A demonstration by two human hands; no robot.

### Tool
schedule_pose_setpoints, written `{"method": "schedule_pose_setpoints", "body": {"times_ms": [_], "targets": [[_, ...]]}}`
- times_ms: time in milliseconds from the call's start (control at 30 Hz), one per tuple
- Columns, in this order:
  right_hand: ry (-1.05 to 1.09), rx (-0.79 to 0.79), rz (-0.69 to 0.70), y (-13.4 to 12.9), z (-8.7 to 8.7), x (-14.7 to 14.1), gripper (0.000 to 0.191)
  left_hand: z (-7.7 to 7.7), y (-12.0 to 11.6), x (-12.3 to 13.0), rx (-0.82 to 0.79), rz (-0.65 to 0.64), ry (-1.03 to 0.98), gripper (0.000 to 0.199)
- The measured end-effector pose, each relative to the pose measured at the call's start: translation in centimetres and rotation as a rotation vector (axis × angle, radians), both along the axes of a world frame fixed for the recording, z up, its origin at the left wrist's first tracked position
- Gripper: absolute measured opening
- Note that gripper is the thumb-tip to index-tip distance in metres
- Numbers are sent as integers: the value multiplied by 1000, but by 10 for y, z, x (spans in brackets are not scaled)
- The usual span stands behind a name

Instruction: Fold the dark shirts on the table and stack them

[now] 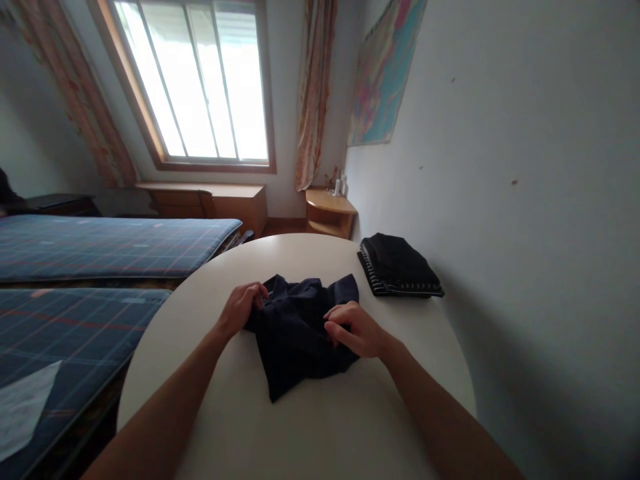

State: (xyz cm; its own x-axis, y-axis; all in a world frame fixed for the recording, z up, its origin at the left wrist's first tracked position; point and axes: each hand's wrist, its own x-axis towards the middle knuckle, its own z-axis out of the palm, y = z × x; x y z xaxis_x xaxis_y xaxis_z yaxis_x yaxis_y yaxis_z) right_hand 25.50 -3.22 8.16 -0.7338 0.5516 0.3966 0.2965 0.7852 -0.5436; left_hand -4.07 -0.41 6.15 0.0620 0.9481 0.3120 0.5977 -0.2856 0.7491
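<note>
A dark navy garment [300,333] lies crumpled on the white round table [300,427], with one corner pointing toward me. My left hand [243,308] is closed on its upper left edge, fingertips pressed into the cloth. On the right side, my right hand [356,329] rests against the garment with curled fingers, thumb and forefinger gripping a bit of fabric. A wide band or folded flap stands up a little beyond my right hand. The kind of garment cannot be made out from the bunched folds.
A stack of folded black clothes [400,263], some with white stripes, sits at the table's right, near the wall [540,267]. Blue plaid mattresses [100,247] lie to the left, one bearing a paper sheet [25,407]. Beyond are a desk [240,193] and corner shelf [330,200].
</note>
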Motion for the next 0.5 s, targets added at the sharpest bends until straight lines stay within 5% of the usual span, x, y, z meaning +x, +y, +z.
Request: {"method": "schedule_pose_setpoints", "body": {"times_ms": [133, 233, 333, 500], "targets": [[-42, -44, -189, 5, -6, -2, 21, 3, -7, 6, -157, 134, 468, 55], [-16, -49, -204, 10, -12, 2, 62, 4, -14, 11, -178, 302, 749, 50], [-101, -103, -160, 12, -16, 5, 78, 4, -19, 10, -218, 359, 840, 53], [-240, -227, -232, 11, -8, 6, 50, 2, -16, -1, -354, 388, 856, 61]]}}
